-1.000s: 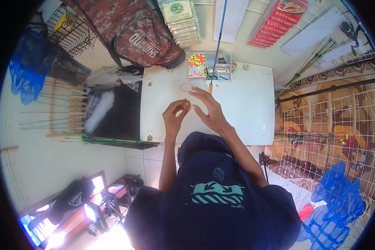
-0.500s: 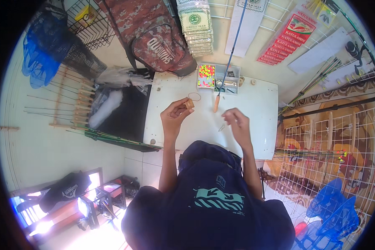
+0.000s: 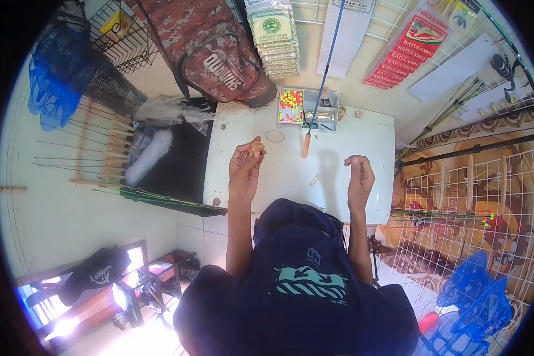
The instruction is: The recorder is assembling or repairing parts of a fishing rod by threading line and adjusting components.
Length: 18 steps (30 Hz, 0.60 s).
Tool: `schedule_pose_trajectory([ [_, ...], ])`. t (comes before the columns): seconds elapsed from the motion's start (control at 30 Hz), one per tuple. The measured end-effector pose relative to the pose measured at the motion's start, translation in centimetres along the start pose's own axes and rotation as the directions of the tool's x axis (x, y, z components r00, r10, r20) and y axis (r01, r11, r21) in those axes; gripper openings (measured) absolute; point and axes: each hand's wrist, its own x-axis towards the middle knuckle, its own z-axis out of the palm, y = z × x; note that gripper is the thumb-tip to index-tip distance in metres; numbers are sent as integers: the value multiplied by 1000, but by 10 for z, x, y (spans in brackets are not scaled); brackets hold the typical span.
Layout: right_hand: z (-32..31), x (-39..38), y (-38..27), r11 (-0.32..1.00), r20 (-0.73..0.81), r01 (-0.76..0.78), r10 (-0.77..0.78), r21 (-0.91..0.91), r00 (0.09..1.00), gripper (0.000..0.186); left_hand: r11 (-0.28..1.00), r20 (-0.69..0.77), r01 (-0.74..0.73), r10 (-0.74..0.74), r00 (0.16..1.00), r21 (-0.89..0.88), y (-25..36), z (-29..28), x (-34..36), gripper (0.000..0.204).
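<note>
My left hand [image 3: 245, 172] is raised over the white table [image 3: 362, 133] and pinches a small tan wooden spool [image 3: 256, 146] at its fingertips. My right hand [image 3: 359, 178] hovers over the table's near right part, its fingers curled and pinched together; I can make out nothing between them. Between the hands a fishing rod's cork handle [image 3: 305, 145] rests on the table, and its blue shaft [image 3: 326, 65] leans up toward the wall. A thin loop [image 3: 274, 136] and a small bent wire [image 3: 314, 178] lie on the tabletop.
A compartment box [image 3: 305, 108] with bright floats sits at the table's far edge, small wooden discs [image 3: 358, 113] beside it. A camouflage bag [image 3: 213, 47] and packets hang on the wall. Rods lean at left and right, and a wire rack [image 3: 457, 196] stands at right.
My right hand has drawn back from near the compartment box to the near right of the table. My left hand stays raised, now holding the spool higher.
</note>
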Motion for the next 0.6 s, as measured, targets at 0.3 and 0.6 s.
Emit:
schedule_pose_trajectory([
  [0.3,-16,7,-2,963,-170,-206,177,-171,970,29,939,124,-38,-5,992,342,7,17,-12,53],
  [0.6,11,4,-40,935,-169,354,-349,-1,922,37,748,330,-304,120,936,590,12,46,-16,43],
])
